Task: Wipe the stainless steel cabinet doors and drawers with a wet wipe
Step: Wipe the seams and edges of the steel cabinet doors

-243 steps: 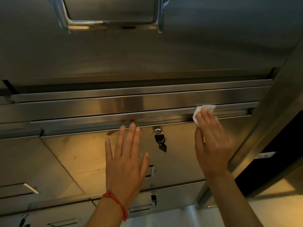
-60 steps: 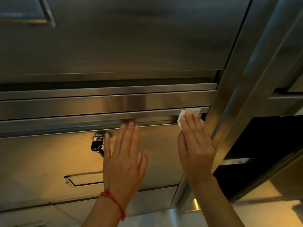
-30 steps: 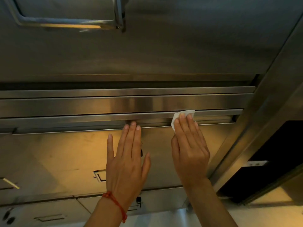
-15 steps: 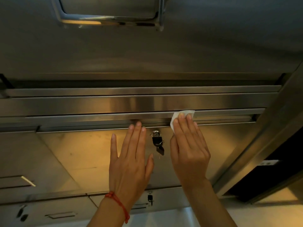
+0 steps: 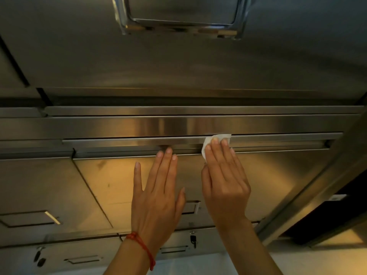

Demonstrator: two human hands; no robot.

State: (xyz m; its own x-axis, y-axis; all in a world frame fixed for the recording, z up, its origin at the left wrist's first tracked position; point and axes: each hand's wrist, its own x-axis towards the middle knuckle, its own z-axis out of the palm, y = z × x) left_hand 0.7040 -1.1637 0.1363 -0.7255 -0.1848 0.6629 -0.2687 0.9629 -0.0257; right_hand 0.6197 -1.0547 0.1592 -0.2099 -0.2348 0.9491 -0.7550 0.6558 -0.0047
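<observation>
Am pressing wet wipe (image 5: 216,140) along drawer's top rail (image 5: 119,142) with flat right hand (image 5: 224,181); left hand (image 5: 158,195) lying flat, bracing drawer front (image 5: 278,179). Risk: small wipe bunching, fingertips (image 5: 214,140) smearing steel.

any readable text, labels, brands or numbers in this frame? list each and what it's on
No text can be read.
White tag on the dark panel at right: too small and blurred to read.
Steel drawer fronts, the upper handle, the wet wipe and the hanging keys: no lettering shows.

Brushed glossy steel drawer front (image 5: 268,175)
</observation>
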